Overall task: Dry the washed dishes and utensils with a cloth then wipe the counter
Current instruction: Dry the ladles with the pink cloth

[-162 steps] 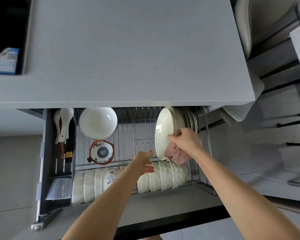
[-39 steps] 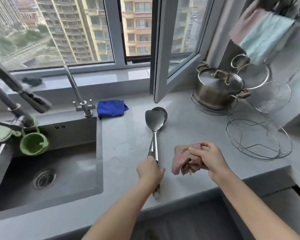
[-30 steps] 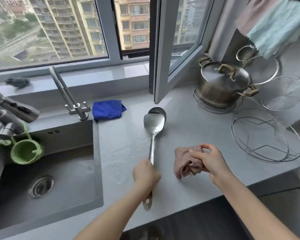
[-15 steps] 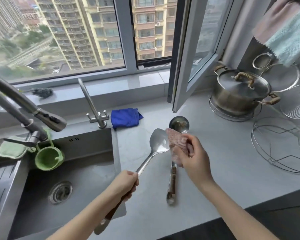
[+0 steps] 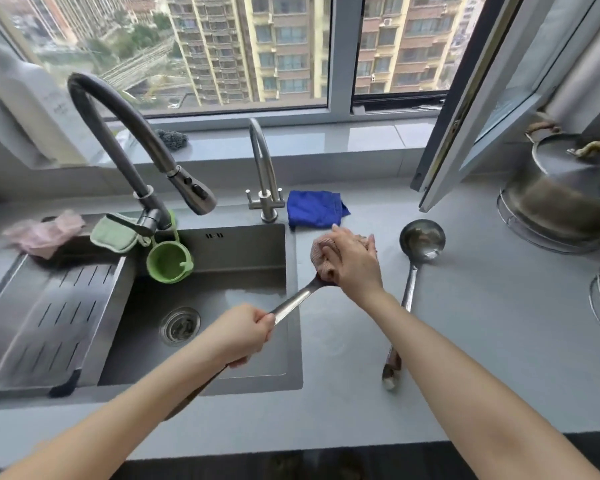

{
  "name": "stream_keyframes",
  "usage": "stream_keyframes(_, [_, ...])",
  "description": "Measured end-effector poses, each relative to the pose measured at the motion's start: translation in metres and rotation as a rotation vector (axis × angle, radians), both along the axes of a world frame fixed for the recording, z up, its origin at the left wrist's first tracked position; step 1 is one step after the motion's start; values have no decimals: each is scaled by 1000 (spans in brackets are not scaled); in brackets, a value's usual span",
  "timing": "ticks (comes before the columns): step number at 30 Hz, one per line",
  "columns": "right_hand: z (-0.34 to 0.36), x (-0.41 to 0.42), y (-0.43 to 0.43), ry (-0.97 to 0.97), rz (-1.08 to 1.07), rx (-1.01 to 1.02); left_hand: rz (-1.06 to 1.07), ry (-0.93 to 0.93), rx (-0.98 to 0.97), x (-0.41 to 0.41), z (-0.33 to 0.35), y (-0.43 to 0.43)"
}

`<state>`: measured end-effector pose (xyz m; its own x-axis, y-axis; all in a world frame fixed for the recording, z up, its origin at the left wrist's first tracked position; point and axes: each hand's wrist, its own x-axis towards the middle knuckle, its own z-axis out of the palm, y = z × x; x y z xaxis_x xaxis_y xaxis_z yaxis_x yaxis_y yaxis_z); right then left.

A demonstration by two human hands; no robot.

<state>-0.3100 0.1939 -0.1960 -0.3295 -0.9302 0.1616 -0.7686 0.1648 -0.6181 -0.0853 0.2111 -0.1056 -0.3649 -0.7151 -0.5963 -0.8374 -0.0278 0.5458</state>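
While holding the spatula [image 5: 295,301] over the sink [image 5: 243,251] edge, left grip [image 5: 243,336] clamped on its handle, right grip [image 5: 355,263] squeezing the pink cloth [image 5: 321,254] round its head: could drop in if rubbed hard.

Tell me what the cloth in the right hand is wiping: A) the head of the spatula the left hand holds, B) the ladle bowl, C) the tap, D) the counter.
A: the right hand wraps the pink cloth round the spatula head while the left hand grips its handle; the ladle lies apart on the counter.
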Motion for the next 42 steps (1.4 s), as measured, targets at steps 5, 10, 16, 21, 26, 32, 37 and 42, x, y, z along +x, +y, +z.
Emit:
stream_keyframes(5, [12,-36,-17,-312,-286,17,13,25,63,16,8,2])
stream_keyframes(10, [37,-40,7,-563,-457,-225,72,86,98,21,7,-6])
stream_keyframes(16, [30,12,19,471,-3,-215,54,181,150,9,16,-4])
stream_keyframes(21, [54,-19,9,306,-210,-162,27,215,104,5,18,-2])
stream_keyframes(26, [76,-39,13,46,-259,-147,32,315,245,16,18,-3])
stream_keyframes(32, [86,-29,21,-2,-370,-308,258,518,1040,15,21,-8])
stream_keyframes(37, [93,-62,21,-554,-783,-418,248,458,772,9,18,-5])
stream_keyframes(42, [109,-57,52,-517,-716,-524,189,382,226,10,8,-9])
